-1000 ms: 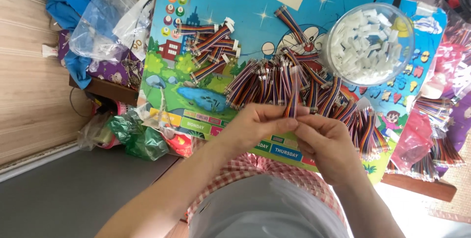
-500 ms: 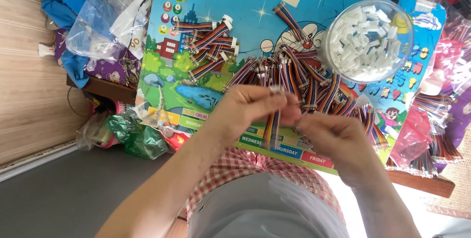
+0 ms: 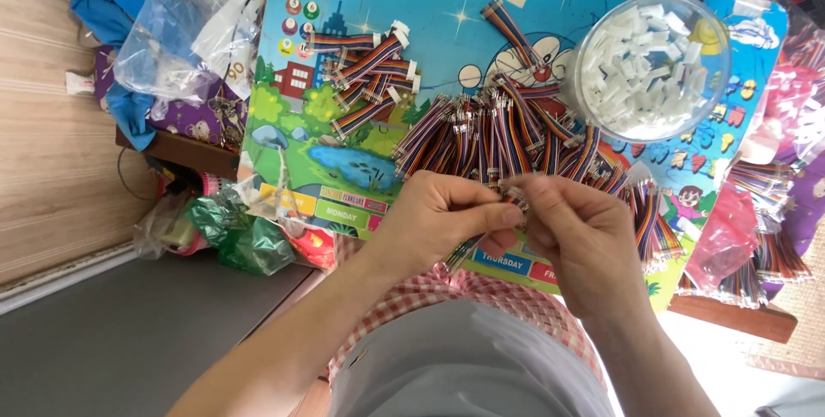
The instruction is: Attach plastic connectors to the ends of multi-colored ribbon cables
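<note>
Held cable: a short rainbow ribbon cable (image 3: 468, 249) is caught between both hands, just above the near edge of the board; its upper end sits at the fingertips and its lower end hangs out beneath the left hand, over the checked cloth.
Left hand (image 3: 434, 219): thumb and forefinger pressed together on the cable, the other fingers curled under it.
Right hand (image 3: 580, 237): fingertips pinched tight on the cable's upper end, meeting the left hand's fingertips; what exactly sits at that tip is too small to tell.
Cable heap (image 3: 516, 138): a thick pile of the same striped cables with bare metal ends, lying on the board just beyond the hands.
Finished-looking bundle (image 3: 369, 73): a smaller group of cables with white plugs on their ends, well apart to the left of the heap.
Bowl (image 3: 649, 65): a clear round bowl full of small white plastic connectors, standing on the board to the right of the heap.
Board (image 3: 344, 159): a bright cartoon-printed board serving as the work surface.
Plastic bags (image 3: 185, 26): clear bags on blue cloth off the board's left edge.
Green bag (image 3: 245, 241): crumpled, near the board's lower left corner.
Checked cloth (image 3: 481, 292): red and white, over the person's lap.
</note>
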